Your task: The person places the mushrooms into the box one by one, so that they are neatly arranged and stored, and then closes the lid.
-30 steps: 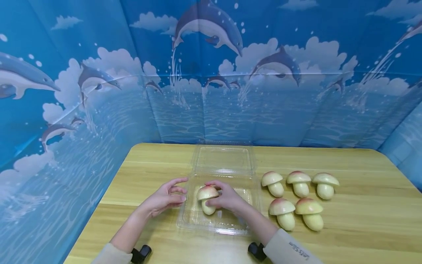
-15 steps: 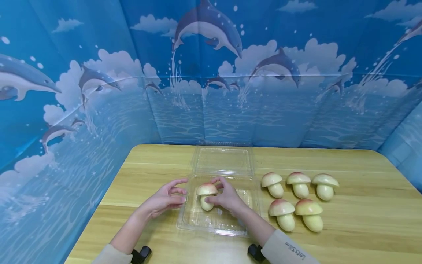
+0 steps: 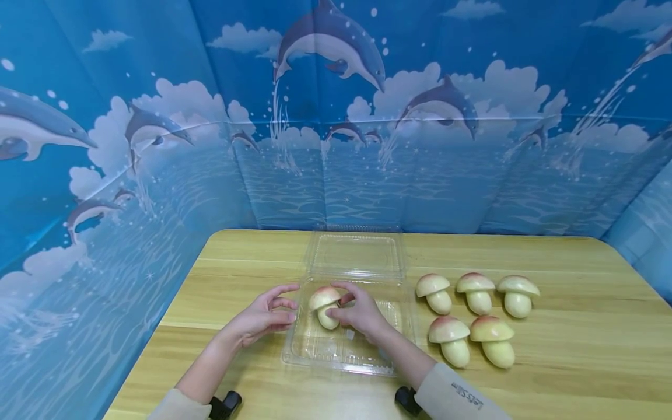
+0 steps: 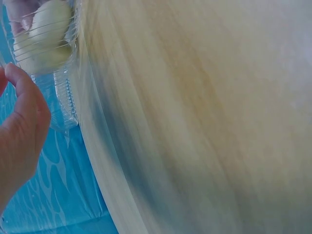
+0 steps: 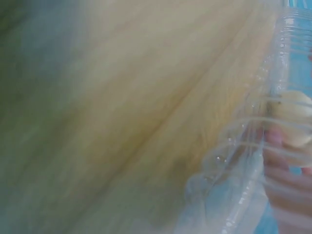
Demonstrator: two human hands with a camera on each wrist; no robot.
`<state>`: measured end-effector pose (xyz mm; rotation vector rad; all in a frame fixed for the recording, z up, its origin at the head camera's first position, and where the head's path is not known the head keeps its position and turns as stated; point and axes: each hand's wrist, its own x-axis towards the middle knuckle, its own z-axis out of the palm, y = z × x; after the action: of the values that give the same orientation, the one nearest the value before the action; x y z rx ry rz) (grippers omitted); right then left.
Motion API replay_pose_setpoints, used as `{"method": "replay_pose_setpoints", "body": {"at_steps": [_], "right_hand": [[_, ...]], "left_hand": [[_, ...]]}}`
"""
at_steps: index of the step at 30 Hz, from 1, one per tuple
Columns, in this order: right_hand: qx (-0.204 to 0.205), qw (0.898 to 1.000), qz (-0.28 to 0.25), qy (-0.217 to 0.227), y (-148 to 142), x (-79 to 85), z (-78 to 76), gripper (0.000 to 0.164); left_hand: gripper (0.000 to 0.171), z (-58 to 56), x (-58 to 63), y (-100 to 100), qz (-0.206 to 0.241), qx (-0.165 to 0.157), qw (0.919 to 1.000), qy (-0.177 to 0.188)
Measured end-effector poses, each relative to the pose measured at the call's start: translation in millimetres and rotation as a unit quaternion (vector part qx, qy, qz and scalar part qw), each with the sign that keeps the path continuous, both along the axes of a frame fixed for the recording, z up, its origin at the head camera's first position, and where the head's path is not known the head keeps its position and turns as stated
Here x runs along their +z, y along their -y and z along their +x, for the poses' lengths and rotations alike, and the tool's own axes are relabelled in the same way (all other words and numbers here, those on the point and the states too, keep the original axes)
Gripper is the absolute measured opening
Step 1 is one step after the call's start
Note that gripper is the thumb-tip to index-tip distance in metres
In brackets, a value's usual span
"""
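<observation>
A pale toy-like mushroom (image 3: 324, 297) with a pinkish cap is tilted inside the left part of a clear plastic clamshell box (image 3: 362, 368). My right hand (image 3: 364, 315) pinches it from the right, thumb on the stem and fingers at the cap. Through the box wall, the left wrist view shows the mushroom (image 4: 50, 22); the right wrist view has the mushroom (image 5: 292, 114) at its right edge, in my fingers. Beside the box's left rim rests my left hand (image 3: 259, 318), fingers loosely bent around nothing, tips right at the rim.
Several matching mushrooms (image 3: 450, 331) lie in two rows on the wooden table (image 3: 577, 350), right of the box. The box's lid (image 3: 357, 254) lies folded back toward a blue dolphin-print curtain (image 3: 346, 175) behind the table.
My right hand has shifted the mushroom slightly away from me and to the left inside the box, tilting its cap leftward. The left hand stays where it was.
</observation>
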<state>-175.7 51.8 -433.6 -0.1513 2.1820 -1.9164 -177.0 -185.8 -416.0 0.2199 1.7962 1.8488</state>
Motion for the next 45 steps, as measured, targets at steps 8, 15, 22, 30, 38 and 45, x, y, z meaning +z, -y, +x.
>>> {"method": "replay_pose_setpoints", "body": {"at_steps": [8, 15, 22, 30, 38, 45], "right_hand": [[-0.002, 1.000, -0.007, 0.008, 2.4, 2.5, -1.4, 0.060], [-0.006, 1.000, -0.012, 0.009, 4.5, 1.6, -2.4, 0.061], [-0.005, 1.000, -0.011, 0.008, 3.5, -0.6, -4.0, 0.059], [-0.002, 1.000, -0.015, 0.012, 1.8, 1.4, -3.2, 0.056], [0.008, 0.999, -0.026, 0.032, -1.3, 4.0, -2.7, 0.057], [0.012, 0.998, -0.036, 0.052, -4.0, 7.9, -1.2, 0.060]], "left_hand": [[0.069, -0.9, 1.7, -0.2, -0.003, -0.003, 1.0000, -0.003], [0.069, -0.8, 0.1, 0.3, -0.004, -0.002, 1.0000, -0.001], [0.070, -0.5, -0.8, 0.3, -0.002, -0.003, 1.0000, -0.003], [0.071, -1.0, -0.7, 0.5, -0.001, -0.002, 1.0000, -0.003], [0.071, -0.2, 0.3, 0.3, 0.000, -0.003, 1.0000, -0.002], [0.071, -0.8, 0.4, -0.2, -0.001, -0.001, 1.0000, -0.003]]}}
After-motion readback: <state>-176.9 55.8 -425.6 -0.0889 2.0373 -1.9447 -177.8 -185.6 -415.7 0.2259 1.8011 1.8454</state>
